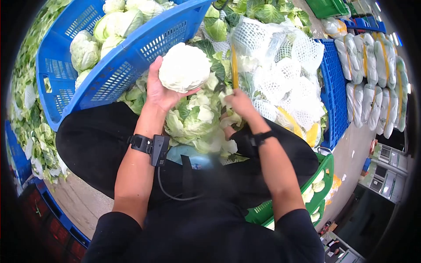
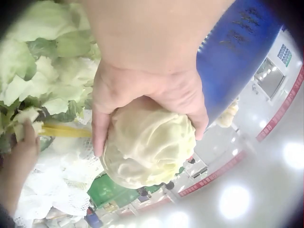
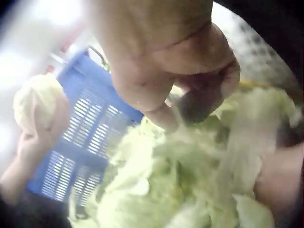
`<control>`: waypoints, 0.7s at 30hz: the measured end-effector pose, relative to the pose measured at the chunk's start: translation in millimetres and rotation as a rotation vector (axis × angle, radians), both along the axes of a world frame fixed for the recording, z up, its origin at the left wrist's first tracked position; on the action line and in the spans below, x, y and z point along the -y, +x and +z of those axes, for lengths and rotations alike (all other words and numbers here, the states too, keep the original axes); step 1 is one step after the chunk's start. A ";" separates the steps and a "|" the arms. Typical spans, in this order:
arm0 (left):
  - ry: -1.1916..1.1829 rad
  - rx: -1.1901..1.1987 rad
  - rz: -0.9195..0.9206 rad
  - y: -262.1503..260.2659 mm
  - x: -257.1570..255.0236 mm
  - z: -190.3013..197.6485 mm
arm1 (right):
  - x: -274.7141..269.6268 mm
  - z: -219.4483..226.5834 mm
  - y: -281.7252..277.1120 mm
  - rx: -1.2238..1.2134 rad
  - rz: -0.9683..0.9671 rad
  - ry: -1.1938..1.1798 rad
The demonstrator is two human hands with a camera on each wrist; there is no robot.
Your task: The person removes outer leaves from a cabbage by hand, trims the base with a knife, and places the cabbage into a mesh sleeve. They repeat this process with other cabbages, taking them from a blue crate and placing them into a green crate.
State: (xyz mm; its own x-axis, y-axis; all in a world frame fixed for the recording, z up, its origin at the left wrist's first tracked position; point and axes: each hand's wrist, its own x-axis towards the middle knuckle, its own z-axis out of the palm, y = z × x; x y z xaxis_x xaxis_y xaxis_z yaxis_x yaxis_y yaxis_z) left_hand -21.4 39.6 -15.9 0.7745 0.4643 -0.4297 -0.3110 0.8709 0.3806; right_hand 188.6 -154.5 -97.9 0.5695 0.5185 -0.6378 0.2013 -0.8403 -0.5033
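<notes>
A blue crate [image 1: 133, 49] of cabbages [image 1: 125, 23] stands beside the left hand [image 1: 161, 93], whose fingers clasp a pale cabbage [image 1: 185, 68] (held above loose leaves [image 1: 193, 120]), while further right the right hand [image 1: 240, 105] pinches a leaf scrap [image 1: 224, 97] between its fingers near white netting [image 1: 278, 83].

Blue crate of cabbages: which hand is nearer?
Left: the left hand holds a pale cabbage beside the blue crate; the right hand is farther off, by cabbage leaves.

The head view's top edge cuts off the blue crate [image 1: 115, 75]; right-wrist leaves [image 3: 161, 185] are blurred.
</notes>
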 end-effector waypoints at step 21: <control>-0.112 -0.057 -0.186 13.3 38.3 -15.3 | 28.0 119.1 -45.0 0.631 0.350 0.645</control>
